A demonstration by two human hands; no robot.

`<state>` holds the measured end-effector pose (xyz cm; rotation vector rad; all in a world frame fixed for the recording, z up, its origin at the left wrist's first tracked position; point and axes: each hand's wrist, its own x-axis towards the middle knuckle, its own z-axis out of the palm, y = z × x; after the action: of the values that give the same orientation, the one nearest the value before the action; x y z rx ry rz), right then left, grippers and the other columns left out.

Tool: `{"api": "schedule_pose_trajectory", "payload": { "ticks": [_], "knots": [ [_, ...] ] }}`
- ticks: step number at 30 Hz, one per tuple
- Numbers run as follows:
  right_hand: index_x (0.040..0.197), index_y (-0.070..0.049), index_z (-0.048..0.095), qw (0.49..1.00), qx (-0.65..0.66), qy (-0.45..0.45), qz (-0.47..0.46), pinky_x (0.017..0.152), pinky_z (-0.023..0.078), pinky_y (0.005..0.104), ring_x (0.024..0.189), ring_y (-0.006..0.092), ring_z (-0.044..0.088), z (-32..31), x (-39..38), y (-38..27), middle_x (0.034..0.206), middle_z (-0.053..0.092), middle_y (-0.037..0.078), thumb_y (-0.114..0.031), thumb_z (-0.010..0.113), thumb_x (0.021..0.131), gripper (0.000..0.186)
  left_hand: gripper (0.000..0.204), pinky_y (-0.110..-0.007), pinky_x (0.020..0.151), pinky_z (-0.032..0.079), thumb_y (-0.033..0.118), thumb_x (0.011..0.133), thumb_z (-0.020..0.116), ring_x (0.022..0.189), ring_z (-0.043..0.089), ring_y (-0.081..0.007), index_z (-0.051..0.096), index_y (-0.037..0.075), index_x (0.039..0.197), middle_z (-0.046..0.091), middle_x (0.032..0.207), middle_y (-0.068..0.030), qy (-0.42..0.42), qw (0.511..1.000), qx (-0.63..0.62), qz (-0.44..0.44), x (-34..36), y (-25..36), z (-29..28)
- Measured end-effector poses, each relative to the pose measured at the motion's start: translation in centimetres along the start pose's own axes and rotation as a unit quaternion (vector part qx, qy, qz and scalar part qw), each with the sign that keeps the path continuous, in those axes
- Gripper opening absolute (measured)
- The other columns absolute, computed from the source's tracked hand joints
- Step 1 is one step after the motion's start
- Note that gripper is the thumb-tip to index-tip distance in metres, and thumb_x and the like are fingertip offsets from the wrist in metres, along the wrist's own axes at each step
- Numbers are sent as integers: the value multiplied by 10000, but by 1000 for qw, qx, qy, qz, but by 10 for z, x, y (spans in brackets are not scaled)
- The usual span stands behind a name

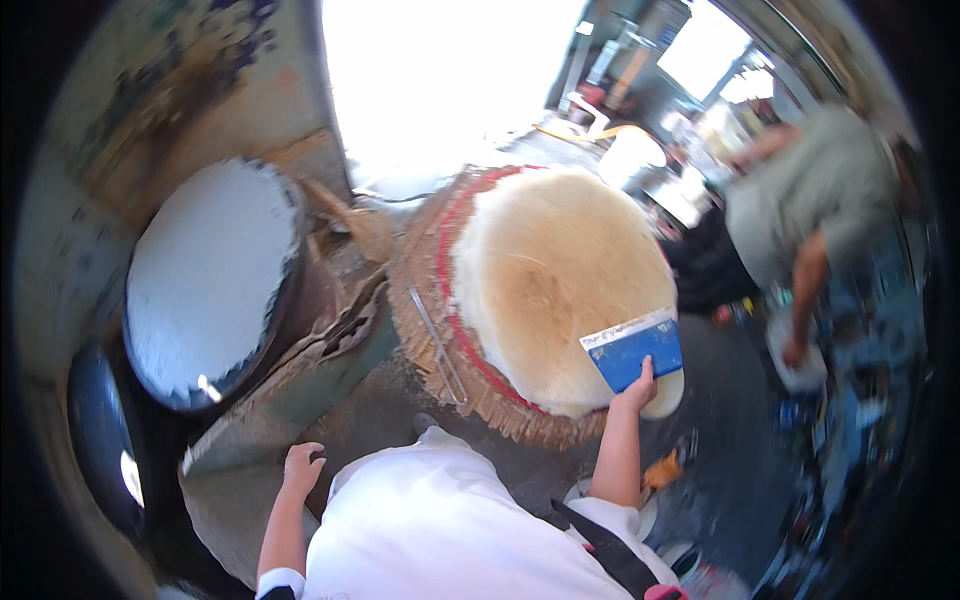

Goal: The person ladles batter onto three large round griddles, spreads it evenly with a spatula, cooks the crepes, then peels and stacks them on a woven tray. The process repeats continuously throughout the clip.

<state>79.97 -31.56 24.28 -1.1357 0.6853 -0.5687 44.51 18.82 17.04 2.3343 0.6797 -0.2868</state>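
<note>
Your right grip [636,389] is pinching the blue scraper [625,351] by its near side, thumb lying on the face, while its white edge [628,327] is pointing ahead of the grip over the pale round top [550,250], contact being hard to tell. Your left grip [303,466] is hanging empty and loosely curled, well to the left. The scraper is looking light, fairly stiff and perhaps slippery, so you are probably holding it best mid-side, keeping fingers behind the white edge.
</note>
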Motion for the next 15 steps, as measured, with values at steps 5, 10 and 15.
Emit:
{"api": "schedule_pose_trajectory", "payload": {
  "ticks": [5, 10, 15],
  "knots": [
    [1160, 54, 505, 960, -6, -249, 125, 832, 479, 370, 948, 266, 577, 104, -48, 44, 1108, 563, 152, -122, 624, 802, 416, 291, -380, 912, 421, 167, 713, 635, 1006, 546, -300, 652, 77, 989, 641, 1016, -109, -25, 997, -23, -67, -44, -12, 37],
    [1181, 20, 485, 859, -71, -459, 217, 859, 463, 358, 974, 269, 553, 182, -172, 101, 1096, 554, 122, 32, 581, 734, 458, 268, -383, 857, 458, 172, 729, 618, 963, 583, -293, 661, 115, 988, 652, 987, -103, 18, 973, -79, -214, -110, -43, 70],
    [1182, -13, 494, 731, -153, -584, 317, 826, 481, 358, 925, 259, 582, 203, -334, 138, 1046, 577, 105, 38, 549, 745, 443, 261, -371, 772, 495, 189, 753, 643, 882, 629, -273, 655, 105, 1000, 664, 951, -98, 91, 914, -180, -352, -213, -126, 118]
  ]
}}
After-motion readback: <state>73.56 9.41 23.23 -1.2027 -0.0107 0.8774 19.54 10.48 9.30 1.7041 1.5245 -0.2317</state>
